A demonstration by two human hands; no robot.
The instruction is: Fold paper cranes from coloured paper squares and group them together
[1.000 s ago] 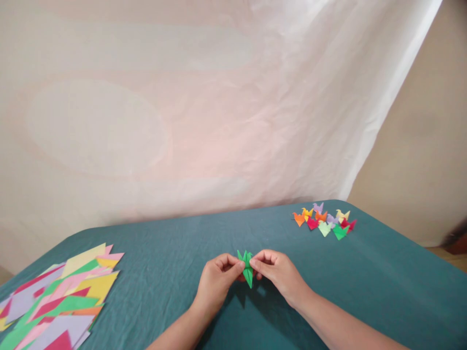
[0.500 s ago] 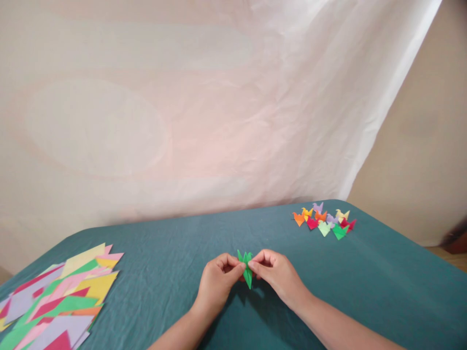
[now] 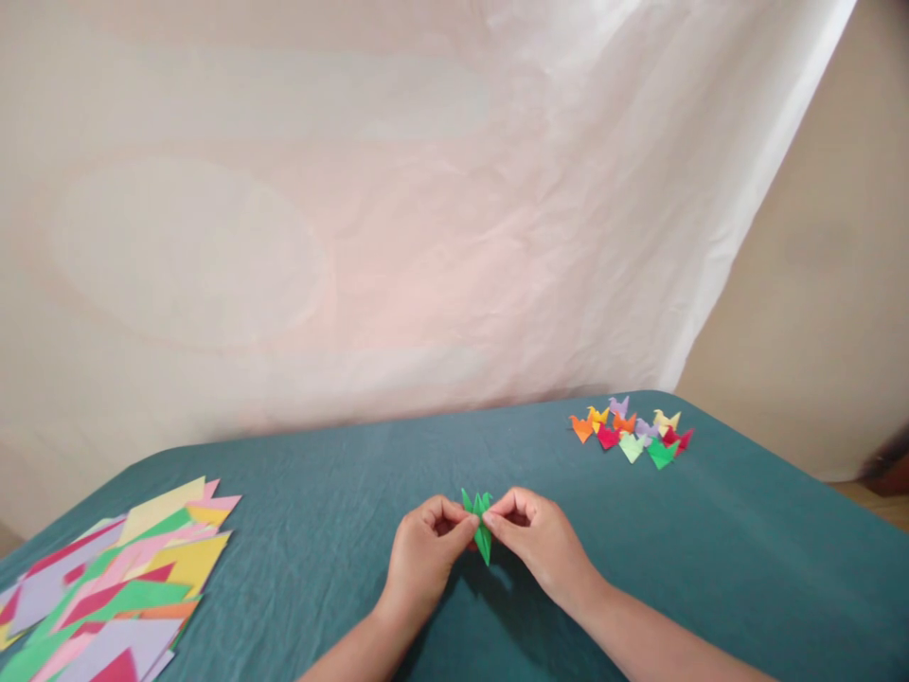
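A green folded paper crane (image 3: 483,542) is pinched between my two hands, just above the cloth-covered table. Its two thin points stick up and a longer point hangs down. My left hand (image 3: 424,547) grips its left side between thumb and bent fingers. On the other side, my right hand (image 3: 538,538) pinches it near the middle with thumb and forefinger. The fingertips behind the paper are partly hidden.
Several finished paper cranes (image 3: 632,445) in mixed colours stand grouped at the table's back right. Coloured paper sheets (image 3: 186,561) lie spread in an overlapping pile at the left. Behind the dark green table (image 3: 312,530) hangs a pale sheet (image 3: 398,237).
Almost nothing differs. Both hands keep their pinch on the green paper crane, with only a very slight shift.
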